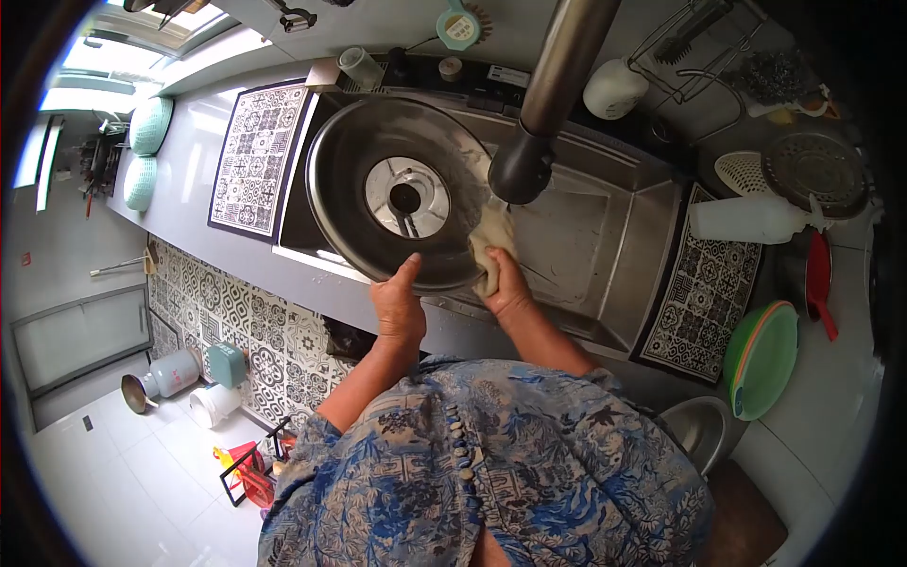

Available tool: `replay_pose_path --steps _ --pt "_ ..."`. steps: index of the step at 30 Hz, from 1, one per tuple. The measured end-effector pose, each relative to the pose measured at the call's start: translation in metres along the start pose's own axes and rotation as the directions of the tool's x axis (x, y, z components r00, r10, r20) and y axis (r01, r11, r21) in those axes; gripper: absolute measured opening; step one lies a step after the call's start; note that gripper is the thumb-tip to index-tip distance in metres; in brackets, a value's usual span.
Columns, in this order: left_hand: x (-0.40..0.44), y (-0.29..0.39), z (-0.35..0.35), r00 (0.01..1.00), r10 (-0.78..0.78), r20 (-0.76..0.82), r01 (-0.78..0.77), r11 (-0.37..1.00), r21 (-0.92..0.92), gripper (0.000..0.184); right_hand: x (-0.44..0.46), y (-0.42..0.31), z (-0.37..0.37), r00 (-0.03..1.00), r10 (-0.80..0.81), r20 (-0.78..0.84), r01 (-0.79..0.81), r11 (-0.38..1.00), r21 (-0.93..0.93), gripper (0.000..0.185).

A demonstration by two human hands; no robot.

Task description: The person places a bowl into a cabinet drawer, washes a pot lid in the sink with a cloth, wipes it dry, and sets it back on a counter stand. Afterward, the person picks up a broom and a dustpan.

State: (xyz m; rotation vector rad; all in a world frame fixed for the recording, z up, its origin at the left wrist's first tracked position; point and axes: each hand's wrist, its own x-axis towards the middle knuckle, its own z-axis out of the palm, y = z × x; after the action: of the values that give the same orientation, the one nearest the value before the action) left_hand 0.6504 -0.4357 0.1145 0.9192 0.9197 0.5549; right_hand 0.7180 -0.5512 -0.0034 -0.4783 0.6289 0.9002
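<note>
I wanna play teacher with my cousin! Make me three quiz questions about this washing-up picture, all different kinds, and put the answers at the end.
1. Fill the gap: The cloth is in the person's ____ hand.

2. True or false: Patterned mats lie on both the left and the right of the sink.

3. Pick one. Where is the big metal bowl?
A) On the floor
B) At the left part of the sink
C) On the right-hand mat

Key
1. Right: the right hand holds it.
2. True.
3. B. The left hand is at its rim.
</note>
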Motion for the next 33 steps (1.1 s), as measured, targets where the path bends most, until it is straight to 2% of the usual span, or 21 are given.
replay_pose_path --steps 2,4,6,10,12,14,16,17,18,19,20,21,22,23,24,25,27,28,30,31,33 --pt "-0.007 -0.001 0.005 0.999 -0.035 0.025 0.034 0.999 0.033 0.035 -0.013 0.014 0.01 1.0 -0.001 -0.014 0.002 0.999 0.035 0.031" --pt "-0.013 -0.003 0.005 0.996 -0.073 0.048 0.07 0.995 0.07 0.032 -0.021 0.025 0.015 0.997 0.08 -0.01 -0.077 0.982 0.17 0.03" --pt "-0.009 -0.015 0.002 0.98 -0.194 0.052 0.191 0.98 0.054 0.028 -0.017 0.03 0.016 0.996 0.085 -0.01 -0.082 0.98 0.18 0.029" --pt "0.014 -0.018 -0.003 0.966 -0.222 -0.129 0.241 0.958 0.153 0.016 -0.015 0.029 0.021 0.995 0.091 -0.042 -0.085 0.989 0.125 0.031" --pt "0.013 -0.011 -0.001 0.961 -0.229 -0.156 0.254 0.953 0.166 0.013 -0.015 0.028 0.022 0.995 0.086 -0.043 -0.08 0.989 0.127 0.033" --pt "0.016 -0.005 -0.005 0.954 -0.239 -0.181 0.271 0.946 0.178 0.01 -0.005 0.019 0.012 0.98 0.123 -0.155 -0.134 0.989 -0.062 0.037" --pt "0.025 0.011 -0.023 0.949 -0.259 -0.178 0.299 0.917 0.262 0.009 0.032 0.006 -0.021 0.974 -0.101 -0.205 0.08 0.991 -0.11 0.039" --pt "0.025 0.022 -0.03 0.947 -0.291 -0.135 0.318 0.905 0.283 0.015 0.024 -0.019 -0.008 0.969 -0.023 -0.247 -0.01 0.991 -0.133 0.038" --pt "0.025 0.031 -0.035 0.947 -0.288 -0.14 0.317 0.905 0.285 0.015 0.05 -0.029 -0.028 0.95 -0.164 -0.267 0.103 0.968 -0.228 0.042" --pt "0.026 0.04 -0.039 0.946 -0.317 -0.071 0.323 0.891 0.318 0.018 0.043 -0.049 -0.015 0.938 -0.253 -0.237 0.129 0.89 -0.437 0.044" --pt "0.024 0.047 -0.039 0.938 -0.347 -0.004 0.327 0.878 0.35 0.022 0.055 -0.062 -0.02 0.926 -0.333 -0.178 0.184 0.811 -0.556 0.048" --pt "0.021 0.051 -0.036 0.94 -0.34 -0.002 0.32 0.881 0.348 0.028 0.068 -0.075 -0.023 0.91 -0.401 -0.102 0.238 0.709 -0.664 0.052" --pt "0.022 0.051 -0.034 0.944 -0.33 -0.005 0.312 0.886 0.342 0.028 0.079 -0.088 -0.019 0.913 -0.397 -0.091 0.241 0.706 -0.666 0.052" --pt "0.021 0.05 -0.032 0.945 -0.327 -0.028 0.317 0.887 0.335 0.028 0.086 -0.098 -0.01 0.784 -0.62 0.027 0.287 0.323 -0.902 0.055" --pt "0.021 0.05 -0.031 0.944 -0.326 -0.048 0.323 0.887 0.329 0.028 0.089 -0.102 -0.004 0.623 -0.748 0.231 0.218 -0.117 -0.969 0.057" --pt "0.023 0.047 -0.03 0.946 -0.32 -0.046 0.317 0.891 0.325 0.028 0.09 -0.105 0.0 0.62 -0.747 0.238 0.225 -0.122 -0.967 0.057" --pt "0.026 0.04 -0.026 0.948 -0.318 0.005 0.317 0.946 0.063 0.029 0.075 -0.112 0.018 0.507 -0.714 0.483 0.396 -0.304 -0.866 0.057" --pt "0.025 0.037 -0.024 0.948 -0.319 0.006 0.319 0.946 0.058 0.029 0.078 -0.111 0.016 0.507 -0.712 0.485 0.395 -0.308 -0.865 0.057" --pt "0.017 0.043 -0.01 0.952 -0.302 0.047 0.289 0.941 0.177 0.03 0.083 -0.104 0.018 0.463 -0.503 0.73 0.233 -0.725 -0.648 0.051" --pt "0.014 0.04 -0.009 0.954 -0.298 0.041 0.287 0.942 0.173 0.03 0.086 -0.102 0.02 0.464 -0.497 0.733 0.24 -0.726 -0.644 0.051" --pt "0.009 0.036 -0.006 0.942 -0.325 0.084 0.295 0.921 0.255 0.029 0.081 -0.09 0.038 0.493 -0.538 0.684 0.415 -0.545 -0.728 0.042"
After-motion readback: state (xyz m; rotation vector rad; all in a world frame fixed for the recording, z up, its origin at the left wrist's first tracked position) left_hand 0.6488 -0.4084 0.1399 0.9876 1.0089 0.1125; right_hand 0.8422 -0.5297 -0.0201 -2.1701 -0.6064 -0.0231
